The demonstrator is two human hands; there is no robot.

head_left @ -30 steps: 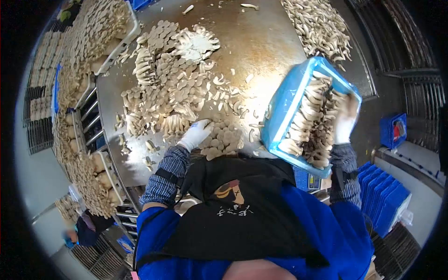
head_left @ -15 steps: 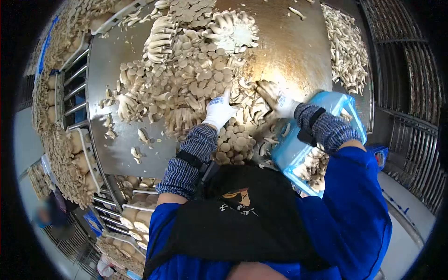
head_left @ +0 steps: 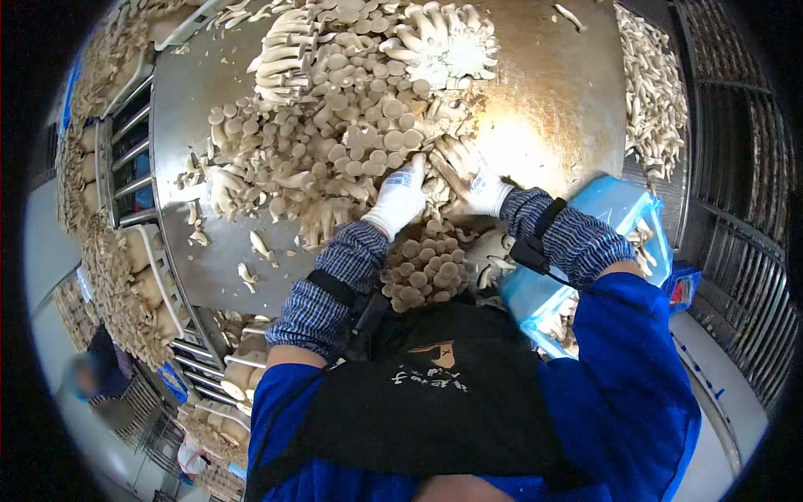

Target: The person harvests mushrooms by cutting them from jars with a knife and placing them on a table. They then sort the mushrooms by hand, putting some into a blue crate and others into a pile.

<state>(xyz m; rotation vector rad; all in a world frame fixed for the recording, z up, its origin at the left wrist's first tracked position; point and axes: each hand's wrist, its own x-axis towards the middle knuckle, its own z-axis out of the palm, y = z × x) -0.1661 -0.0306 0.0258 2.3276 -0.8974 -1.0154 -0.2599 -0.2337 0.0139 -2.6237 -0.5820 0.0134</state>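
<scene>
Both my hands wear white gloves and reach into a pile of grey-capped mushrooms (head_left: 335,125) on a metal table. My left hand (head_left: 400,199) lies against the near right side of the pile, a digit stretched forward; its other fingers are partly hidden. Beside it, my right hand (head_left: 477,186) rests on loose mushroom pieces with its soiled fingers stretched out and apart. A rounded mushroom cluster (head_left: 425,269) lies just below my hands, close to my apron. Beyond them sits another cluster (head_left: 447,46), its pale cut base showing.
A basket lined with blue plastic (head_left: 535,297), holding mushrooms, stands under my right forearm. Loose mushrooms fill a strip (head_left: 652,92) at the far right. Racks of mushroom blocks (head_left: 138,268) line the left side. Another person (head_left: 104,368) is at the lower left.
My right hand has moved left, closer to my left hand, and its fingers have shifted onto the mushroom pieces. The view has shifted slightly, and the near cluster shows more fully.
</scene>
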